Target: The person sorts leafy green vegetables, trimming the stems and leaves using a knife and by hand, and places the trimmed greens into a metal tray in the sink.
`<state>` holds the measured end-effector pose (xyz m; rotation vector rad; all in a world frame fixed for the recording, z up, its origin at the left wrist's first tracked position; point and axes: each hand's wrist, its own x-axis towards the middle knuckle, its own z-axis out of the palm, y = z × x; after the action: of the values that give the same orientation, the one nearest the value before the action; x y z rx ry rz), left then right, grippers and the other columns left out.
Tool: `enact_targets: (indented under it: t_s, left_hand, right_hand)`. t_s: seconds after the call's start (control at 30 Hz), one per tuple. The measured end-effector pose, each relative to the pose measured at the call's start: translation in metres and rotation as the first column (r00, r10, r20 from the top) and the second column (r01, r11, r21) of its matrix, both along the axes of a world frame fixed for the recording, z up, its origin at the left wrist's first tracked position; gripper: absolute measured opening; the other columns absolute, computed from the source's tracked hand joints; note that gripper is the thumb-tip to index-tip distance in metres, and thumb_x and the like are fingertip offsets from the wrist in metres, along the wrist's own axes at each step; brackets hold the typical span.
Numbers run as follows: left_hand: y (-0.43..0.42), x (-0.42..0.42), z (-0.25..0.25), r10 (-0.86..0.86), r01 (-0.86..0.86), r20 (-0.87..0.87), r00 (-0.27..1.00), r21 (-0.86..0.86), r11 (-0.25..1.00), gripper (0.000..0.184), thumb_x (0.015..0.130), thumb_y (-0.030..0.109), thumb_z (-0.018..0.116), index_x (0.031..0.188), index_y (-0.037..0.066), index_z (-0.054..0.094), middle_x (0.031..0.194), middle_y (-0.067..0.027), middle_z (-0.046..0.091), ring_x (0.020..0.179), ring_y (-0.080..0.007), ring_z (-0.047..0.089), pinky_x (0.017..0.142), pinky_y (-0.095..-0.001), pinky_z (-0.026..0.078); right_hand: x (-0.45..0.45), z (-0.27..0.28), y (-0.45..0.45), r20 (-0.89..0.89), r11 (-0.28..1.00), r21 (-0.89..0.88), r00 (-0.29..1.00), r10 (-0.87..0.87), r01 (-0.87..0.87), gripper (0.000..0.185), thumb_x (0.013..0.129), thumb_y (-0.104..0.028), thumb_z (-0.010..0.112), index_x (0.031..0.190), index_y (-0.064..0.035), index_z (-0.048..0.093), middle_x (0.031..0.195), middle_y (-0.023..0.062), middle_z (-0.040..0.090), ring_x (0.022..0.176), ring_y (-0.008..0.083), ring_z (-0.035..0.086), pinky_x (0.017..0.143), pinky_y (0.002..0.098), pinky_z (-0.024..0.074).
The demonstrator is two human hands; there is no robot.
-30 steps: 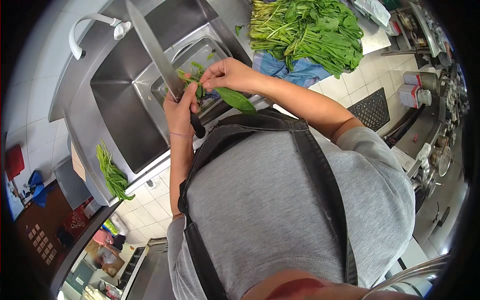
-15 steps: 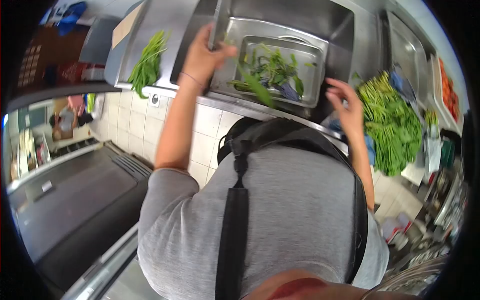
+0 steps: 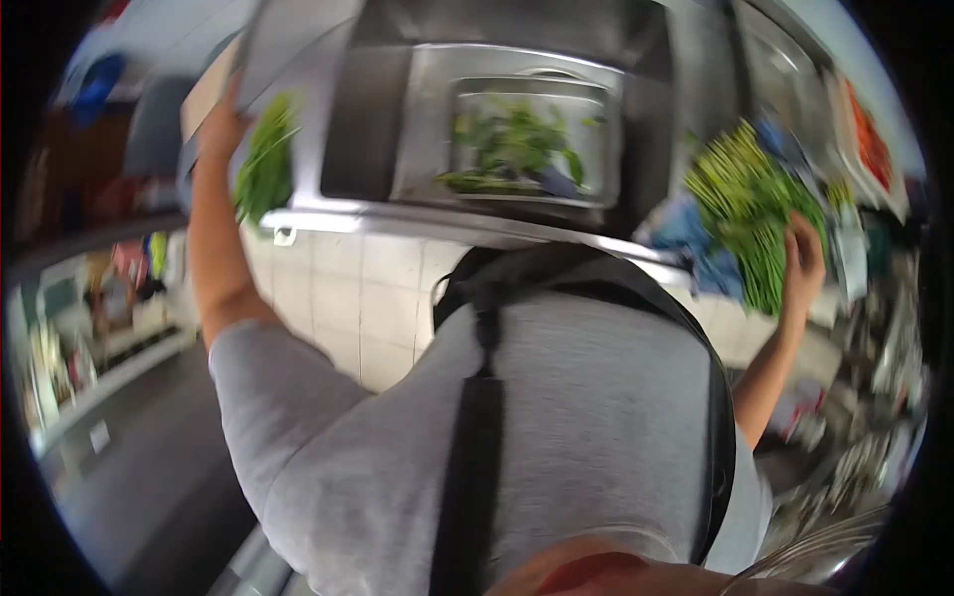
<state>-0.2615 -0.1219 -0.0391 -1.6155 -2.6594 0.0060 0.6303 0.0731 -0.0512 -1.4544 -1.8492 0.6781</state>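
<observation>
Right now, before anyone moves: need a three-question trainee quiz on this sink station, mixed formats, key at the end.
1. Multiple choice: what lies in the metal tray inside the sink?
A) whole red apples
B) loose leafy greens
C) stacked white bowls

2. True or false: the right hand is inside the metal tray.

3. Fill in: from the wearer's viewpoint, the smaller bunch of greens lies to the ____ of the sink.

Key: 1. B. 2. False; it is at the large pile of greens, though blur hides whether it touches. 3. Left.
</observation>
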Motion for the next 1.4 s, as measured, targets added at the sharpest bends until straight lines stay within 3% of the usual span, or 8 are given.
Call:
enact_targets:
  t_s: [0.1,0.2,0.5,0.67,0.8,1.0,1.3,1.4]
  left_hand:
    - [-0.003,0.008,-0.021,0.056,-0.069,0.153,0.987,0.083,0.994,0.089,0.082,0.012,0.072,0.154,0.028,0.023,0.123,-0.0211,0.063,0.103,-0.0380,0.066,0.084,-0.0455,0.051]
    - [-0.013,0.069,-0.023,-0.023,-0.015,0.120,0.992,0.302,0.953,0.082,0.082,0.016,0.075,0.152,0.021,0.031,0.101,-0.0168,0.069,0.087,-0.0291,0.067,0.078,-0.0386,0.051]
    - [-0.053,0.260,-0.053,0.002,-0.359,0.710,0.704,0.354,0.864,0.079,0.084,0.009,0.076,0.151,0.012,0.033,0.074,-0.0049,0.066,0.070,-0.0069,0.059,0.065,-0.0211,0.043]
    - [-0.061,0.299,-0.057,0.093,-0.351,0.646,0.758,0.284,0.892,0.082,0.082,0.014,0.079,0.151,0.012,0.035,0.074,-0.0052,0.066,0.067,-0.0071,0.057,0.062,-0.0224,0.043]
    - [-0.058,0.309,-0.053,0.058,-0.328,0.628,0.776,0.323,0.888,0.081,0.082,0.015,0.079,0.151,0.013,0.035,0.074,-0.0052,0.066,0.067,-0.0071,0.057,0.062,-0.0224,0.043]
    - [-0.047,0.325,-0.043,0.066,-0.425,0.722,0.689,0.329,0.843,0.080,0.084,0.014,0.078,0.151,0.014,0.035,0.076,-0.0053,0.066,0.068,-0.0076,0.059,0.060,-0.0220,0.042]
    - [-0.047,0.328,-0.037,0.038,-0.434,0.734,0.678,0.359,0.827,0.079,0.084,0.014,0.078,0.150,0.015,0.035,0.073,-0.0041,0.067,0.052,-0.0035,0.042,0.046,-0.0202,0.031]
    - [-0.047,0.328,-0.039,0.045,-0.438,0.735,0.676,0.352,0.827,0.079,0.084,0.015,0.078,0.151,0.015,0.035,0.073,-0.0035,0.067,0.052,-0.0032,0.043,0.046,-0.0201,0.031]
  right_hand:
    - [0.007,0.040,-0.003,0.338,0.992,0.127,0.941,-0.019,-0.025,0.032,0.085,-0.004,0.066,0.117,-0.0069,0.066,0.116,0.0130,0.066,0.110,0.0262,0.062,0.095,0.0339,0.0474]
    - [0.024,0.046,0.003,0.648,0.990,0.113,0.762,-0.007,-0.086,0.038,0.075,-0.004,0.072,0.112,-0.0108,0.067,0.117,0.0137,0.065,0.112,0.0357,0.057,0.095,0.0422,0.0457]
    - [-0.008,-0.004,0.039,0.615,0.886,0.044,0.711,0.340,-0.462,0.057,0.072,0.000,0.072,0.126,-0.0114,0.059,0.123,0.0109,0.061,0.116,0.0326,0.055,0.101,0.0400,0.0449]
    - [0.012,-0.014,0.070,0.651,0.883,-0.219,0.611,0.449,-0.415,0.050,0.073,-0.003,0.072,0.120,-0.0115,0.058,0.116,0.0098,0.059,0.108,0.0317,0.058,0.093,0.0402,0.0477]
    - [0.013,-0.014,0.065,0.571,0.872,0.060,0.733,0.369,-0.486,0.033,0.077,-0.007,0.071,0.108,-0.0110,0.062,0.106,0.0098,0.062,0.103,0.0315,0.059,0.087,0.0413,0.0484]
    - [0.025,-0.026,0.082,0.634,0.886,0.026,0.693,0.343,-0.463,0.034,0.078,-0.008,0.072,0.110,-0.0071,0.063,0.110,0.0110,0.063,0.107,0.0319,0.059,0.094,0.0420,0.0467]
    - [0.053,0.040,0.104,0.001,0.917,-0.390,0.995,0.095,-0.087,0.022,0.090,-0.017,0.070,0.101,0.0027,0.067,0.081,0.0045,0.068,0.072,0.0127,0.062,0.065,0.0279,0.0504]
    - [0.050,0.066,0.100,0.231,0.955,-0.282,0.959,0.162,-0.093,0.021,0.090,-0.016,0.069,0.101,0.0016,0.067,0.083,0.0046,0.068,0.074,0.0121,0.063,0.067,0.0284,0.0513]
